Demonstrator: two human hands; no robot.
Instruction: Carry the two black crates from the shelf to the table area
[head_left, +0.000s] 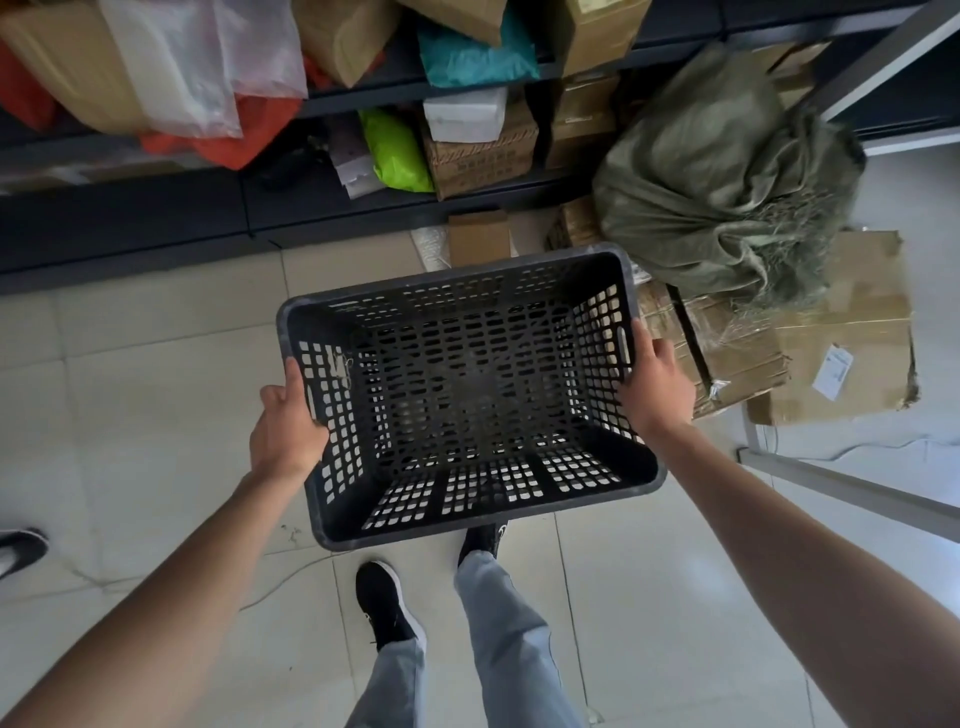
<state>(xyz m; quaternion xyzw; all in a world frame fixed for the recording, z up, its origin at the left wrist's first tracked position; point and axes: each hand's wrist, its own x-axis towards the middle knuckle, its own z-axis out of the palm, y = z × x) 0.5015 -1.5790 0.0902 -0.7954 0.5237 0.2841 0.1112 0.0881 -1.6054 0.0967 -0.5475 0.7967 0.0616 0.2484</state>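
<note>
Black crate (467, 395) held level above floor, clear of shelf (156, 218), centred before body. Long axis runs left–right. Left hand (285, 421) and right hand (655, 379) each grip closed on one short-end rim. Worktop out of view.

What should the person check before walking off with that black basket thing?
1. Both hands holding: ok. The left hand and right hand each clasp a short end of the black perforated plastic crate.
2. Crate level: ok, only slightly tilted.
3. Crate empty: ok, nothing inside to spill.
4. Floor underfoot: not ok. A thin pale cable lies across the white floor tiles by the black shoes.
5. Right side clear: not ok. The bulging green woven sack and flattened brown cardboard boxes sit close.
6. Two crates or one: cannot tell; a second may be nested inside.
7. Table area: cannot tell, out of view.
</note>
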